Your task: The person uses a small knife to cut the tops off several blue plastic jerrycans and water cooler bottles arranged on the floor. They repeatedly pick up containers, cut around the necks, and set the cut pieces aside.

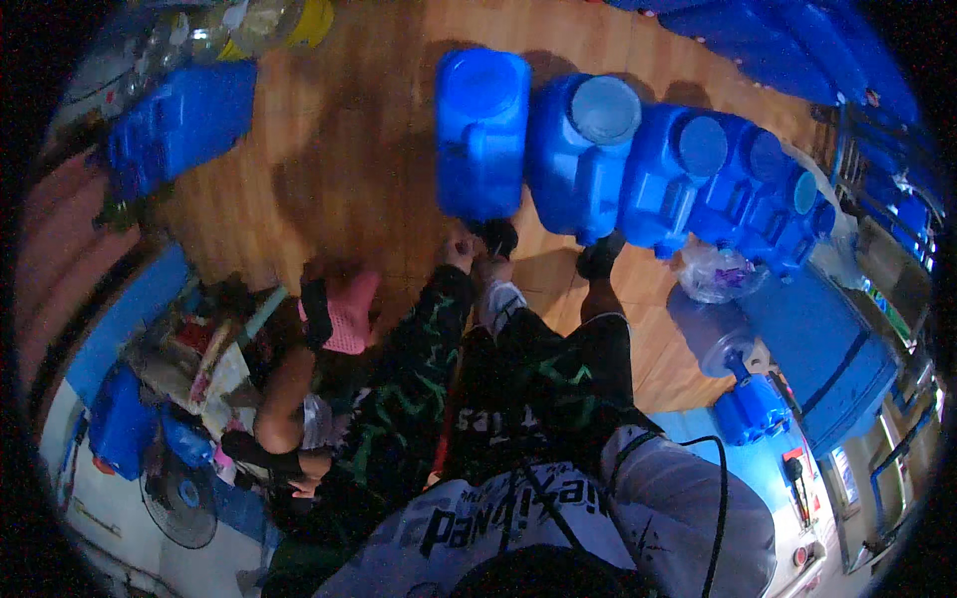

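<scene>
Several blue water jugs stand in a curved row on the floor. The leftmost jug [482, 149] is in front of my feet, and beside it is another with a pale round cap [604, 108]. Close to the leftmost jug's lower end is what looks like my left hand [458, 249], at the end of a dark sleeve with green marks. Its fingers are small and dim, and I cannot make out whether they touch the jug or my shoe [495, 236]. My right hand is not visible; only the white right sleeve [693, 498] shows.
To my left are a bare limb [286, 399] with dark bands, a pink mesh item [349, 311] and a fan [179, 498]. A large blue container [184, 125] lies far left. At right are a clear jug [713, 334], a plastic bag [720, 274] and a blue panel [817, 349].
</scene>
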The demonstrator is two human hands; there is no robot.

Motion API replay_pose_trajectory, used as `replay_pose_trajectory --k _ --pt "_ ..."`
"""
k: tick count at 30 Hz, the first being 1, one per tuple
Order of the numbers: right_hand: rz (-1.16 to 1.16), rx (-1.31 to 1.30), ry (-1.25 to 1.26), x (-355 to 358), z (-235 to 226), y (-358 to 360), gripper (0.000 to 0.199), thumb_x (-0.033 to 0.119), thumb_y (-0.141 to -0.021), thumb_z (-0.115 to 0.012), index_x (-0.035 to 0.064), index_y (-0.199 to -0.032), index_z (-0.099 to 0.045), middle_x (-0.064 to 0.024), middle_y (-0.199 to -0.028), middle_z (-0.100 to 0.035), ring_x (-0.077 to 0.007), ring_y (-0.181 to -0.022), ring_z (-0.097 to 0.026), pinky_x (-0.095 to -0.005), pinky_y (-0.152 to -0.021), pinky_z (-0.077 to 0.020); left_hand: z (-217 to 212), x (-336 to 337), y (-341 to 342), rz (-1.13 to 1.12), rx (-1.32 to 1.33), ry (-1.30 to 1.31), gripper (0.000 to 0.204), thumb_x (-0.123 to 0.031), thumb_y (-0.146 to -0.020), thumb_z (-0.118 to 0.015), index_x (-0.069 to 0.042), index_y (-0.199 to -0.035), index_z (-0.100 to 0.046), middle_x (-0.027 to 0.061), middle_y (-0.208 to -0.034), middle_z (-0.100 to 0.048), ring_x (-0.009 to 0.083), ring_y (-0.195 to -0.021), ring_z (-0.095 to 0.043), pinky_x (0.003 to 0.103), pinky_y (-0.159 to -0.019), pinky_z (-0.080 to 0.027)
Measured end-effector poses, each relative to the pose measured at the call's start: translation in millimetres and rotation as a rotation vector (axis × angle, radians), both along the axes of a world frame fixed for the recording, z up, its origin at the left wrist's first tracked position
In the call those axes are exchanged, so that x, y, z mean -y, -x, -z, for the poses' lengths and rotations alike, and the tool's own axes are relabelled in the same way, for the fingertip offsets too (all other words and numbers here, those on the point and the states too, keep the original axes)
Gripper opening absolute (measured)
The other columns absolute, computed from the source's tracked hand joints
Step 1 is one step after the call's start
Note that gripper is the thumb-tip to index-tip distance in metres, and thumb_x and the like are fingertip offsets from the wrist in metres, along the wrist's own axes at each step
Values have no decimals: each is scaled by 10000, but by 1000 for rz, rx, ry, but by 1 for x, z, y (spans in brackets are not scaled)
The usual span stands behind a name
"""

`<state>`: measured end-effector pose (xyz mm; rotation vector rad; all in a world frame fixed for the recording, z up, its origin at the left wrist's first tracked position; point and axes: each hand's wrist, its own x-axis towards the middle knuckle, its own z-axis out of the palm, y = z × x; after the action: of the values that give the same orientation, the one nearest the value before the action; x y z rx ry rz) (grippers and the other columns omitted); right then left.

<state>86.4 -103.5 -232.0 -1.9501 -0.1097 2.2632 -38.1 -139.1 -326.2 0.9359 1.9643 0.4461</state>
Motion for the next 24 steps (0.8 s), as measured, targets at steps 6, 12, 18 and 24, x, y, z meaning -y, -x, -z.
replay_pose_trajectory --k 6,12,18,24 --pt "-46 -335 -49 -4 -32 -51 323 240 -810 -632 82 -1088 -596 -78 -953 -604 -227 -800 -598 -394 -646 -518 -32 33 -21 192 -275 159 255 -262 -852 -577 -30 -954 -544 109 -843 -600 258 -744 -576 388 -663 -460" --pt "178 -247 -130 -30 -46 -178 360 271 -819 -627 69 -1114 -587 -84 -966 -605 -221 -807 -601 -393 -677 -532 -95 -92 -99 294 13 -173 248 -273 -869 -548 -27 -870 -520 135 -795 -585 272 -707 -568 389 -640 -451" --pt "758 -94 -395 -21 -56 -361 302 274 -883 -527 39 -1063 -589 -96 -890 -631 -219 -707 -608 -380 -612 -523 -190 -223 -283 532 200 -165 201 -223 -864 -562 -27 -884 -521 135 -785 -589 279 -691 -561 373 -649 -449" --pt "828 151 -273 78 -63 -512 410 400 -924 -411 65 -1126 -535 -117 -829 -618 -184 -615 -545 -352 -535 -492 -210 -180 -557 1110 269 -87 214 -224 -852 -580 -31 -939 -554 110 -794 -609 176 -700 -562 332 -661 -451"
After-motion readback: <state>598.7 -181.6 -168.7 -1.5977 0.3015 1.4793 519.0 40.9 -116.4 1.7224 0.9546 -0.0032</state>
